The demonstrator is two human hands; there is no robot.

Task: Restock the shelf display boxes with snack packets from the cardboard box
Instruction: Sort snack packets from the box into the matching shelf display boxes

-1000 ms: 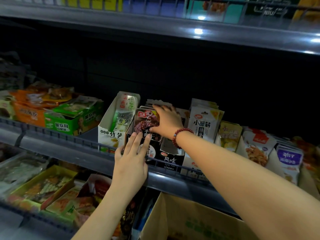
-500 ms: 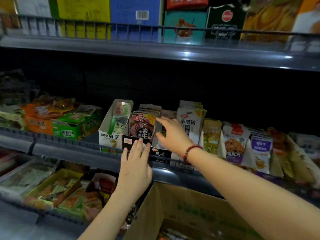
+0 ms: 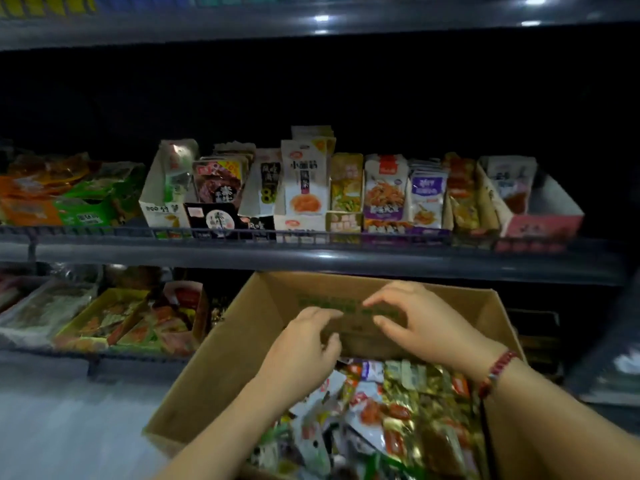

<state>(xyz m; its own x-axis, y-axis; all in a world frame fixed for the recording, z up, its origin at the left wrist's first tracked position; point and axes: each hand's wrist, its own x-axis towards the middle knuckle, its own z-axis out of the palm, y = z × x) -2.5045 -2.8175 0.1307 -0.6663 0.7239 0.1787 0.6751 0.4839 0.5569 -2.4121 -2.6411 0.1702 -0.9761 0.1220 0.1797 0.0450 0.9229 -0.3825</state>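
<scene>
An open cardboard box stands below the shelf, filled with mixed snack packets in gold, red and white. Both hands hover inside it above the packets, near its far wall. My left hand has loosely curled fingers and holds nothing. My right hand, with a red bead bracelet at the wrist, has spread, slightly bent fingers and is also empty. On the middle shelf, a row of display boxes stands upright, among them the black box with dark red packets and a white box.
A wire rail runs along the middle shelf's front edge. Green and orange boxes lie at the left. The lower shelf holds trays of packets. A pink box at the right end looks half empty. Grey floor at lower left.
Both hands have left the black display box on the shelf and dropped into the cardboard box. The view has tilted down, showing the box's contents.
</scene>
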